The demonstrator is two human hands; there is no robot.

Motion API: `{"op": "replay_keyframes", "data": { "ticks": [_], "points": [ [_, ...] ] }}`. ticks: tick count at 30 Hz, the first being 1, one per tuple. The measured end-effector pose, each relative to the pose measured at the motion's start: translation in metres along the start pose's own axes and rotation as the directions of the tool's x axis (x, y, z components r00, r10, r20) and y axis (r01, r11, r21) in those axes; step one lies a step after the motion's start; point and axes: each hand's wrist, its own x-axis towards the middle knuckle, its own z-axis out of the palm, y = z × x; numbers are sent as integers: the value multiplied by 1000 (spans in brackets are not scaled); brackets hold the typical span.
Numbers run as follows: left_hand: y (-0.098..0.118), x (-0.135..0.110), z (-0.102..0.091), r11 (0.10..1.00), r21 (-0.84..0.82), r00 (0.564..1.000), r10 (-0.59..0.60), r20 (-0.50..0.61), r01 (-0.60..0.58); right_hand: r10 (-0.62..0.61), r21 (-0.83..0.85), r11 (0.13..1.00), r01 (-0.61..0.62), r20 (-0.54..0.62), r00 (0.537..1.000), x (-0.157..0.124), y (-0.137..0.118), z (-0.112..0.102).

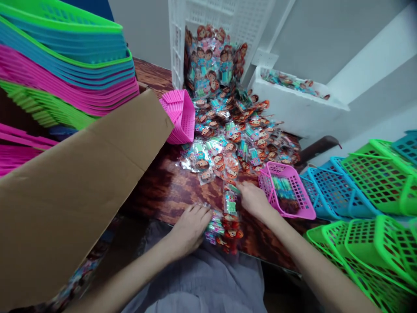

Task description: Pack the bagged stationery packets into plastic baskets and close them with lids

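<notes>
My left hand (190, 226) rests on the dark wooden table (163, 191) at its near edge, fingers curled against a small stack of clear-wrapped cartoon-figure packets (224, 228). My right hand (254, 201) lies palm down beside that stack, fingertips on a packet (230, 201) at the near end of the big heap of packets (234, 134). A small pink basket (286, 189) with a few packets inside sits just right of my right hand.
A brown cardboard flap (81, 182) covers the left. Stacked pink, blue and green baskets (65, 65) rise behind it. Blue and green baskets (368, 191) crowd the right. A white crate (221, 26) spills packets at the back, beside a white foam box (293, 104) and a tipped pink basket (180, 115).
</notes>
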Motion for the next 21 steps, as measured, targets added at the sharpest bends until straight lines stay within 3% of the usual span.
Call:
{"op": "replay_keyframes", "data": {
  "ticks": [3, 6, 8, 9, 11, 15, 18, 21],
  "points": [
    [-1, 1, 3, 1000, -10, 1000, 7, 2, -7, -206, -62, 976, 208, 35, 978, -7, 12, -4],
    [-1, 1, 4, 1000, -13, 1000, -1, 2, 1, -500, -89, 860, 502, 47, 865, -4, 10, 4],
    [0, 1, 4, 1000, -12, 1000, -8, -2, 8, -593, -87, 802, 591, 10, 805, 2, 7, 10],
    [0, 1, 3, 1000, -13, 1000, -12, -5, 11, -603, -90, 795, 600, -12, 797, 5, 6, 12],
    [0, 0, 4, 1000, -17, 1000, -16, -10, 16, -579, -103, 814, 572, -44, 814, 12, 6, 12],
    [0, -2, 5, 999, -32, 999, -22, -30, 21, -419, -79, 906, 415, -43, 907, 18, 13, 0],
    [-1, -2, 6, 999, -38, 999, -14, -43, 13, -206, 104, 971, 215, -92, 974, 17, 13, -5],
    [-2, -2, 6, 1000, -27, 999, -13, -34, 12, -27, 352, 931, 96, -197, 980, 14, 1, 3]
  ]
}}
